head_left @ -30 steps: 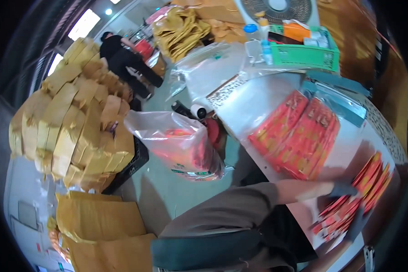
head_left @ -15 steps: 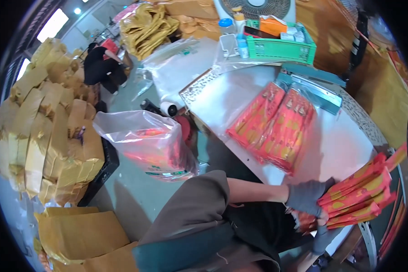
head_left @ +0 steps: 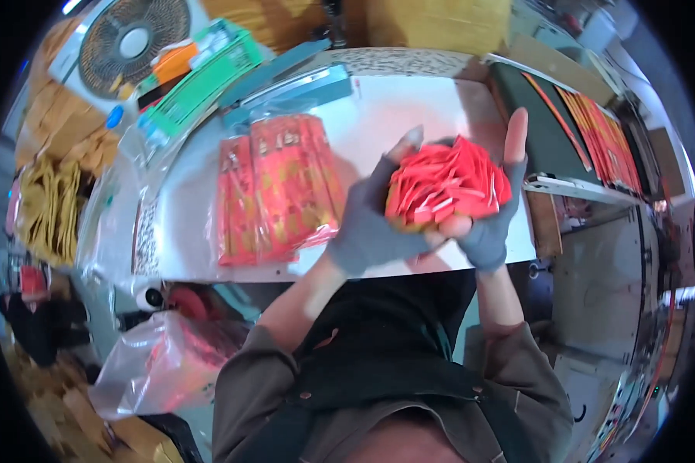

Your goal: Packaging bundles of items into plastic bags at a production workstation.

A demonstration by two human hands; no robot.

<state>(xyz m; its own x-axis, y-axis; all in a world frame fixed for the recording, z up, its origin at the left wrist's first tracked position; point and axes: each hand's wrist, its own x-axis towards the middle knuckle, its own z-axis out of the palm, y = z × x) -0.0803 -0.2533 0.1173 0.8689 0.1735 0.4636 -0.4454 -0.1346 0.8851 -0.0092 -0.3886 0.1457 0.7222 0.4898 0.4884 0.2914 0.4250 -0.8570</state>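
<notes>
Above the white worktop [head_left: 409, 104] I hold a thick bundle of red paper packets [head_left: 448, 181], its many thin edges fanned toward me. My left hand [head_left: 374, 224], in a grey fingerless glove, closes around the bundle's left side and underside. My right hand [head_left: 490, 235], gloved the same way, grips the right side, with one finger stretched upward along it. Some of the fingers are hidden behind the bundle. Left of my hands lie clear plastic packs [head_left: 286, 181] of red-and-gold patterned packets, flat on the worktop.
A green basket [head_left: 201, 77] with small items and a fan [head_left: 135, 42] stand at the back left. Behind the packs is a teal metal holder [head_left: 293, 89]. More red-and-gold strips [head_left: 602, 135] lie on a dark surface at right. A filled plastic bag [head_left: 158, 363] stands low left.
My view has swung right. The bundle has come from the right side to in front of me, and its red edges now face me. Both hands now hold its sides.
</notes>
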